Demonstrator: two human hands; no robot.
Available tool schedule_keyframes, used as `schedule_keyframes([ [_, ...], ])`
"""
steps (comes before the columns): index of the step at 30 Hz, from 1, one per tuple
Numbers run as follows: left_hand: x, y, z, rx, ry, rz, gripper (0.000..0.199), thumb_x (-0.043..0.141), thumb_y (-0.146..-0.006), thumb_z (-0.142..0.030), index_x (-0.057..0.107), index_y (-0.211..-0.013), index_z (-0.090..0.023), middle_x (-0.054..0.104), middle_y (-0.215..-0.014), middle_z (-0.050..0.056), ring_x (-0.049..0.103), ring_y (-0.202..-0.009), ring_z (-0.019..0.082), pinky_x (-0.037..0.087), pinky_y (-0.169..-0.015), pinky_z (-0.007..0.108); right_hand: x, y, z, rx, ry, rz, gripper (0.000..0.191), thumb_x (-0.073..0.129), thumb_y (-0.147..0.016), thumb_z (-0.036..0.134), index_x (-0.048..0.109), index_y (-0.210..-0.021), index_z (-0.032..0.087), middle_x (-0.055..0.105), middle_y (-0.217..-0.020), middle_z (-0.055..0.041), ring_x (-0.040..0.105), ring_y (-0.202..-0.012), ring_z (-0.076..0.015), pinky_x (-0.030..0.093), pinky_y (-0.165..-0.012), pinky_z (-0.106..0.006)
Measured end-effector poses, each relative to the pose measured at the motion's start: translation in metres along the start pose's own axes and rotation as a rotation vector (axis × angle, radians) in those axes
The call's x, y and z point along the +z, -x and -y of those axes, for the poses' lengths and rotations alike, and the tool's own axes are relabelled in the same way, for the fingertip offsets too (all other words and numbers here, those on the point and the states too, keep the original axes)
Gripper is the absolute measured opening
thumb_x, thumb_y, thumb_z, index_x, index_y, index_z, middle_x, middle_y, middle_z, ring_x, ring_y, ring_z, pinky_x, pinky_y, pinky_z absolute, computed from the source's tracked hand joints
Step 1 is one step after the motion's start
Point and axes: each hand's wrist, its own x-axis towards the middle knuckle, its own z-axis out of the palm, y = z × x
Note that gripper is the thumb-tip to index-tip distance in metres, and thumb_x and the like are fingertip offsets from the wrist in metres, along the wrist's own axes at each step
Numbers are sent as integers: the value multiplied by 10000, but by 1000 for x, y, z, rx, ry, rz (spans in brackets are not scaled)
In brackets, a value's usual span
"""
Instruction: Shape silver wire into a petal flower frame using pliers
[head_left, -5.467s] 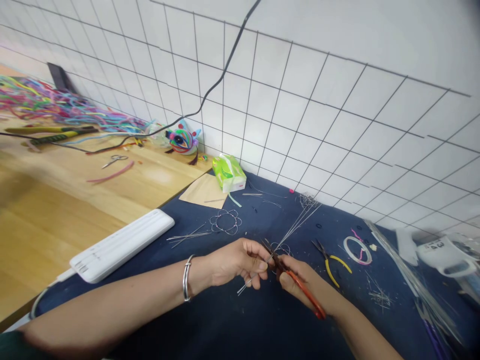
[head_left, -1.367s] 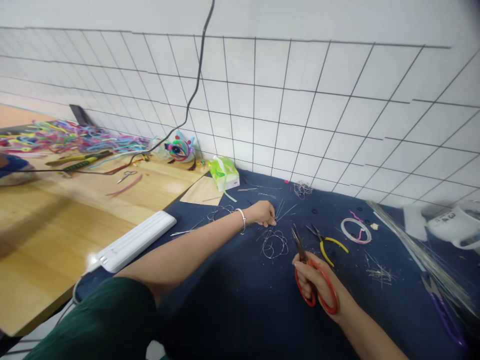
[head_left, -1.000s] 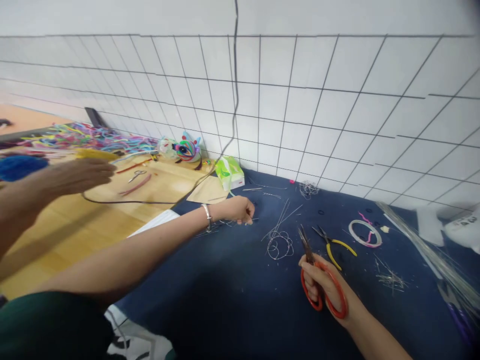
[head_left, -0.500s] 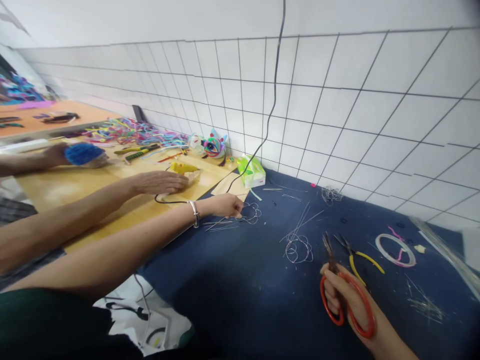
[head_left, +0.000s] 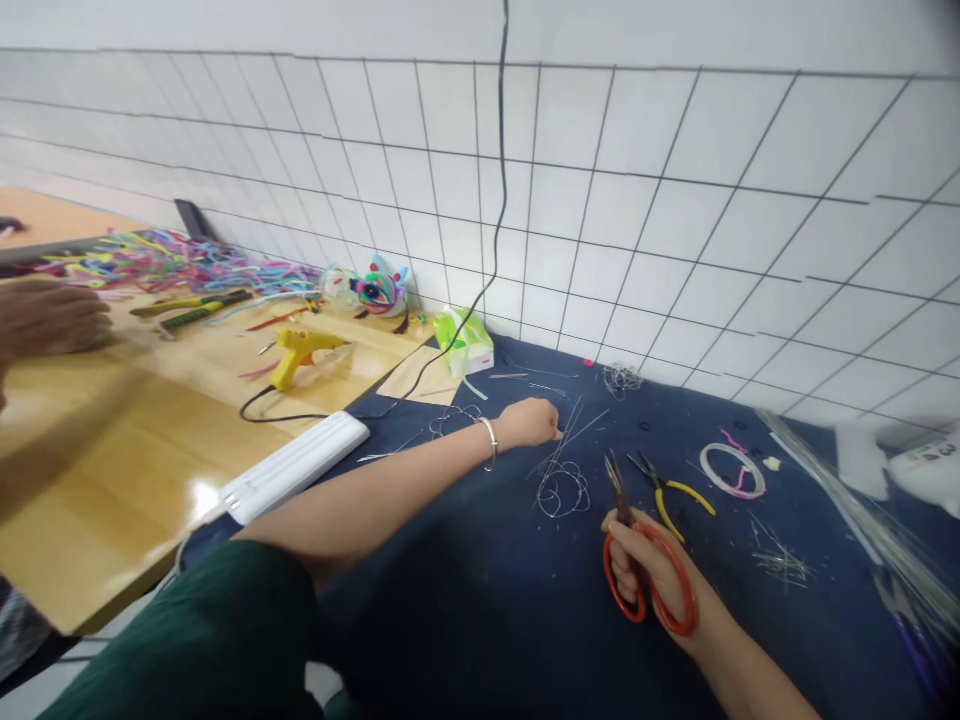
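Note:
My left hand (head_left: 529, 422), with a silver bracelet at its wrist, has its fingers pressed together at the upper ends of some thin wires (head_left: 574, 432); whether it grips one is too small to tell. Just below lie looped wires (head_left: 562, 489) on the dark blue cloth (head_left: 480, 580). In my right hand (head_left: 637, 555) are red-handled scissors (head_left: 686, 600), their blades pointing up and slightly parted. Yellow-handled pliers (head_left: 667, 490) rest right beside the scissors. Another looped wire shape (head_left: 457, 418) is partly behind my left forearm.
On the left wooden table (head_left: 150, 450) are a yellow glue gun (head_left: 300, 352), a white power strip (head_left: 300, 465) and pipe cleaners (head_left: 187, 262). Another person's hand (head_left: 52, 315) is at the far left. A tissue pack (head_left: 465, 342), white ring (head_left: 731, 470) and long wires (head_left: 877, 520) lie about.
My left hand has moved right, from the far looped wire to the nearer wires. The view has turned right. The other person's hand has left the glue gun. My right hand still holds the scissors.

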Motion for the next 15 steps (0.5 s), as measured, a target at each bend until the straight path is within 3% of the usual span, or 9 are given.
schedule_keyframes([
  [8,15,-14,-3,-8,-47,80,319,599,-663,-466,619,-588,-157,619,-547,43,566,-512,142,379,-516,218,-2,0,4,11,-23,20,207,507,-817,398,467,-860,200,429,-560,63,356,-413,-61,336,-401,-198],
  [11,19,-16,-5,-9,-43,73,249,688,-574,-402,630,-589,-161,605,-519,40,571,-548,161,382,-534,227,-2,-1,3,22,-28,6,227,520,-802,414,469,-859,200,424,-550,66,354,-410,-62,334,-399,-194],
  [15,23,-19,-8,5,32,130,153,681,-584,-290,634,-563,-146,600,-493,27,560,-477,137,388,-499,216,-3,-2,0,12,-26,-1,241,523,-796,421,475,-864,195,419,-545,65,357,-409,-63,335,-394,-194],
])
